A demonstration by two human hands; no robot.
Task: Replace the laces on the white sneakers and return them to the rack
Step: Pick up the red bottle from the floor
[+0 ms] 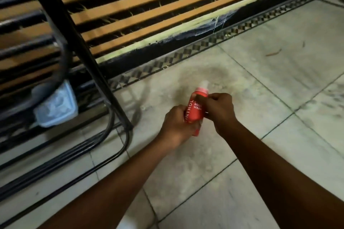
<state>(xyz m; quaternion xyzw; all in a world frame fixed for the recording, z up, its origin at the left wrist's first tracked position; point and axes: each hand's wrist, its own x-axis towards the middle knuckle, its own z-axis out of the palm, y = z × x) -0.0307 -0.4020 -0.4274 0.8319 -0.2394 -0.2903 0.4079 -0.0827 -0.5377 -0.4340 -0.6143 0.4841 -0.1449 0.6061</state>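
A red body wash bottle (196,107) with white lettering and a pale cap is held over the tiled floor. My left hand (176,124) wraps around its lower part. My right hand (218,110) grips the upper part from the right side, fingers curled over the label. No white sneakers or laces show in the head view.
A black metal rack frame (78,42) stands at the left, its foot on the floor near the hands. A pale blue plastic container (55,106) sits behind it. A wall of orange slats (149,5) runs along the back, with a patterned border strip (204,44) below.
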